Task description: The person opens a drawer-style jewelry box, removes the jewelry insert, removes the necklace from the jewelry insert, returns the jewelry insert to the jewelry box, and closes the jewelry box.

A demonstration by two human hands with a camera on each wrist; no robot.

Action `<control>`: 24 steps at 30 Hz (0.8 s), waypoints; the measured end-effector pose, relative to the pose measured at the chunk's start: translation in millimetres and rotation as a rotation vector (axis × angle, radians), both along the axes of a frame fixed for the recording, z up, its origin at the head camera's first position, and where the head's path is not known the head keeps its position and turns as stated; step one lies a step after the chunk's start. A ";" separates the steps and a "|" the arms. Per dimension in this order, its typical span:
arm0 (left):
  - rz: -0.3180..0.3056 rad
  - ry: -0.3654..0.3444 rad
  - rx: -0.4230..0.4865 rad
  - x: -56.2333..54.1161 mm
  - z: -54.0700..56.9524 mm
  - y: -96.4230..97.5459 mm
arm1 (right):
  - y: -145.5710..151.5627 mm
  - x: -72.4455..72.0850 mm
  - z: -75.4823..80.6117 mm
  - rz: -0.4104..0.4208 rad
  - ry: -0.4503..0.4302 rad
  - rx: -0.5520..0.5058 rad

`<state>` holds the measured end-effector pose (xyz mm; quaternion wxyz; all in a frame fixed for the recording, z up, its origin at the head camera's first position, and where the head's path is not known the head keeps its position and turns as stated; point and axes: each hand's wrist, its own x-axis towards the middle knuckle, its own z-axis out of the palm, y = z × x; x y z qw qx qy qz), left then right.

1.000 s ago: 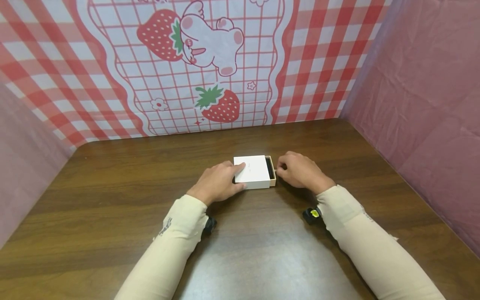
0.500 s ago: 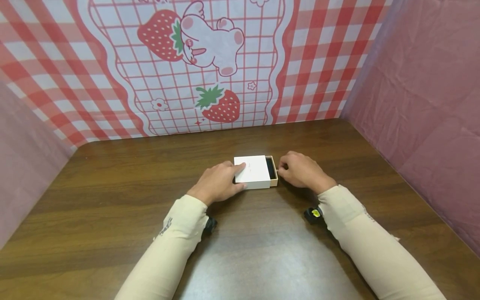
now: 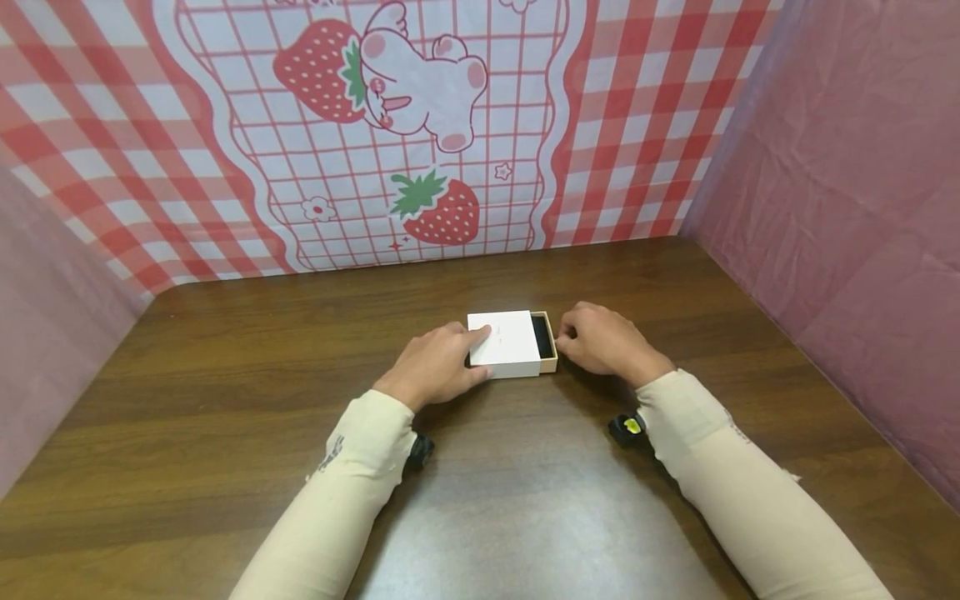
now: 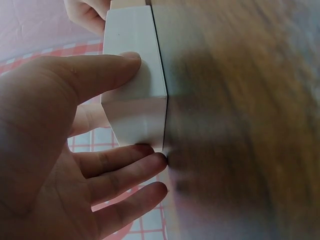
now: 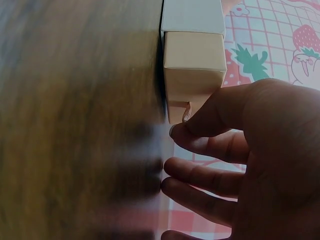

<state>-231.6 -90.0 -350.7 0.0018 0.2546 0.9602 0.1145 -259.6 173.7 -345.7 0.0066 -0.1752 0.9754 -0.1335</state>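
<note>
A small white drawer box (image 3: 517, 340) lies on the wooden table, its tan inner drawer (image 3: 549, 365) pulled partway out to the right. Black lining shows inside the drawer. My left hand (image 3: 435, 367) grips the left end of the white sleeve, with the thumb on its near side and the index finger over the top. In the left wrist view, the other fingers spread at the sleeve's end. At the drawer's front, my right hand (image 3: 603, 340) pinches a short ribbon pull (image 5: 187, 111) between thumb and index finger, the remaining fingers loosely bent.
The brown table (image 3: 225, 400) reaches back to a red-and-white checked cloth (image 3: 637, 108) with strawberry prints. Pink cloth (image 3: 847, 167) hangs along the right side. Both forearms wear cream sleeves (image 3: 690, 417) with black wrist devices (image 3: 626, 429).
The tan drawer has slid slightly farther out to the right, together with my right hand. My left hand and the white sleeve have stayed in place.
</note>
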 end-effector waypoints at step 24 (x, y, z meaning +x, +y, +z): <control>0.002 -0.010 -0.008 0.3 0.0 0.3 | 0.6 -1.4 -1.5 -0.010 0.008 -0.015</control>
